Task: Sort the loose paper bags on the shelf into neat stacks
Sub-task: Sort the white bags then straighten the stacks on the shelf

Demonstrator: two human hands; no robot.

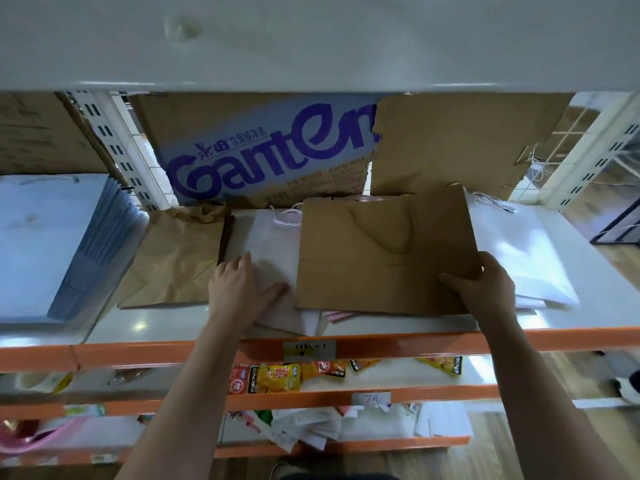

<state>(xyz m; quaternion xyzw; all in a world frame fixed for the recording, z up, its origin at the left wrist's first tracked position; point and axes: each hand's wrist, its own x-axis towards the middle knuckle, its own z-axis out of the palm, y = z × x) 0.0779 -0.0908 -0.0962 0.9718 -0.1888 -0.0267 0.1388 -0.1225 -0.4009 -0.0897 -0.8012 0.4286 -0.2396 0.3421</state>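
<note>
I am working at the shelf's point(156, 327) front edge.
Right grip point(485, 292) is pinching the brown bag's point(381, 258) near corner; left grip point(239, 292), fingers flat, is pressing the white bag point(273, 244) beside it.

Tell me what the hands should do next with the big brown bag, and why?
Probably the right hand, which grips the near corner of the big brown bag, should lift it left onto the crumpled brown bag. It now lies across pale bags, not with its own kind. The left hand presses flat on a pale bag, which should keep that one from sliding.
</note>
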